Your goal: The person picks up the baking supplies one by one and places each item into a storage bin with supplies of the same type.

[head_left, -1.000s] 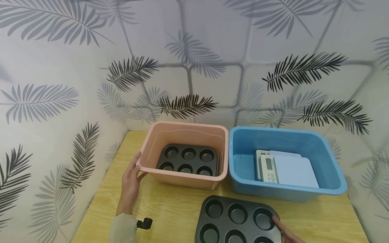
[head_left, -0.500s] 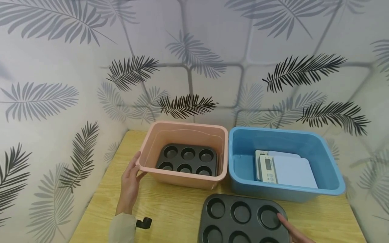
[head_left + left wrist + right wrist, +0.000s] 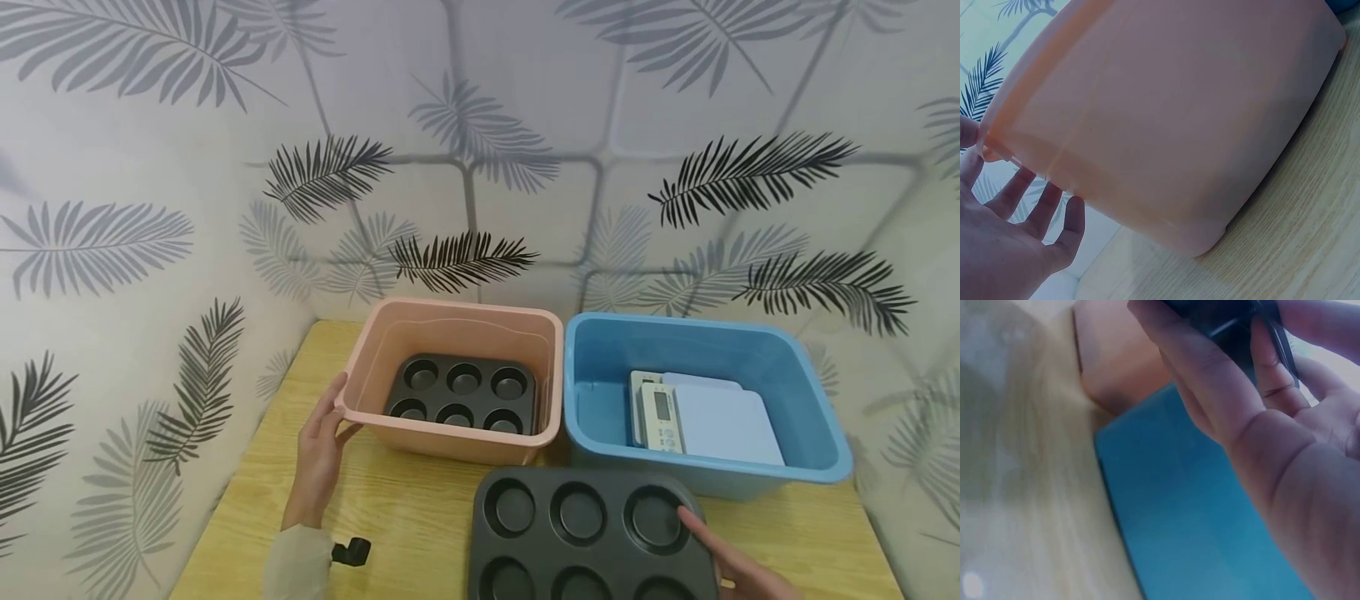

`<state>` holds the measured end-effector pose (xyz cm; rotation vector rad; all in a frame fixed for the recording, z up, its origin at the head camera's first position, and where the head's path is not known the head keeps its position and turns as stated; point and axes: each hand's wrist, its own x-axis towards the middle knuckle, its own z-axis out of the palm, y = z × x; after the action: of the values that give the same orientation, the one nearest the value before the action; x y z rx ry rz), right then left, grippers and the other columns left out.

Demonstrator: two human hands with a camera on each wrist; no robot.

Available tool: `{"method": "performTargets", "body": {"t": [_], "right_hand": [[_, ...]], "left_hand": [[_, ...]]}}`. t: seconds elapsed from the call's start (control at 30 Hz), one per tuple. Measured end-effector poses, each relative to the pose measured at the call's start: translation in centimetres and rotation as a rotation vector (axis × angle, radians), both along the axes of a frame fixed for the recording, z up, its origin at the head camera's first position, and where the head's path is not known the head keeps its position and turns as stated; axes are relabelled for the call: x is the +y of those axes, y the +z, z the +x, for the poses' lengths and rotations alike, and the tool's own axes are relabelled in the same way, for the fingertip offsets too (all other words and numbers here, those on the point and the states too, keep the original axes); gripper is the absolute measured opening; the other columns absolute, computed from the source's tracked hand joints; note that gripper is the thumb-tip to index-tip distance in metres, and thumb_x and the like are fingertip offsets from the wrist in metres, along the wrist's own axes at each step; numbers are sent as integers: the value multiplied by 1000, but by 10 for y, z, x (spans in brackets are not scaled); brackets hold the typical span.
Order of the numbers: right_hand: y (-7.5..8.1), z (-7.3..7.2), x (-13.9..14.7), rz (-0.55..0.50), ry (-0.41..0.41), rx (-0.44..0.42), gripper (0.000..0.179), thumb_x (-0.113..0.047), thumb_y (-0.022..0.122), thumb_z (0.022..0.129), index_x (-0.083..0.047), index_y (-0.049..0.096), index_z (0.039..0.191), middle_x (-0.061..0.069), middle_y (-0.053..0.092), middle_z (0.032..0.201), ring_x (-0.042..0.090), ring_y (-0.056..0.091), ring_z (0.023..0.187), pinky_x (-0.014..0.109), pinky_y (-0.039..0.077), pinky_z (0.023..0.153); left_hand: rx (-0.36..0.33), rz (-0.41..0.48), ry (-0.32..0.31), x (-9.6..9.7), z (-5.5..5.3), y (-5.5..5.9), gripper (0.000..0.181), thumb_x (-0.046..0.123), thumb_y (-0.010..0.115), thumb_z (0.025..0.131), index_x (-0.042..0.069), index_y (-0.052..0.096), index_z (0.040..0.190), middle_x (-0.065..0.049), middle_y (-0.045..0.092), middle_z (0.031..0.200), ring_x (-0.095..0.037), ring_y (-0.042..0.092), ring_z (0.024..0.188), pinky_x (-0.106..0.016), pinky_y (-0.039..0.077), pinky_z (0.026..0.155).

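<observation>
My right hand (image 3: 738,562) grips the right edge of a dark muffin pan (image 3: 542,540), its thumb on top near one cup. In the right wrist view, fingers (image 3: 1210,369) of that hand reach under the pan, which hangs above the table in front of the two bins. A second muffin pan (image 3: 478,399) lies inside the pink plastic bin (image 3: 450,442). At that bin's front left corner, my left hand (image 3: 318,467) holds the rim; the left wrist view has its thumb over the rim and the fingers (image 3: 1041,209) against the outside.
Right beside the pink bin stands a blue plastic bin (image 3: 675,471) with kitchen scales (image 3: 723,421) stacked in it. Both bins stand on a wood-grain table (image 3: 405,533), close to a leaf-patterned wall covering (image 3: 517,117).
The held muffin pan moved a little right, then back left, and now looks larger and higher, partly covering the blue bin's lower front. My left hand stays on the pink bin's rim.
</observation>
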<state>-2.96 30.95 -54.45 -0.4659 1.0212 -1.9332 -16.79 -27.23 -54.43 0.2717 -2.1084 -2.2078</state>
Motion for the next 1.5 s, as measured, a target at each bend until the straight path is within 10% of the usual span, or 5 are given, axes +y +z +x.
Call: {"method": "performTargets", "body": {"t": [0.37, 0.9, 1.5], "right_hand": [[31, -5, -22, -238, -65, -22, 85, 11, 21, 113, -47, 11, 174, -10, 38, 177, 40, 52, 153, 57, 47, 123], [76, -42, -45, 238, -313, 385, 86, 12, 40, 111, -23, -2, 178, -14, 41, 174, 14, 60, 147, 43, 63, 107], [83, -105, -76, 201, -461, 419, 91, 10, 46, 110, -31, 3, 178, -5, 36, 173, 10, 65, 138, 33, 64, 102]], "left_hand": [[-8, -16, -4, -3, 5, 0, 52, 27, 42, 120, 28, 39, 171, 6, 31, 181, -10, 42, 155, -15, 55, 104], [15, -7, -25, -6, 4, 0, 53, 26, 44, 119, 25, 38, 172, 6, 30, 182, -3, 43, 152, -18, 56, 106], [7, -7, -24, -5, -1, 1, 52, 20, 42, 119, 28, 41, 170, 10, 31, 181, -20, 34, 165, -17, 57, 104]]}}
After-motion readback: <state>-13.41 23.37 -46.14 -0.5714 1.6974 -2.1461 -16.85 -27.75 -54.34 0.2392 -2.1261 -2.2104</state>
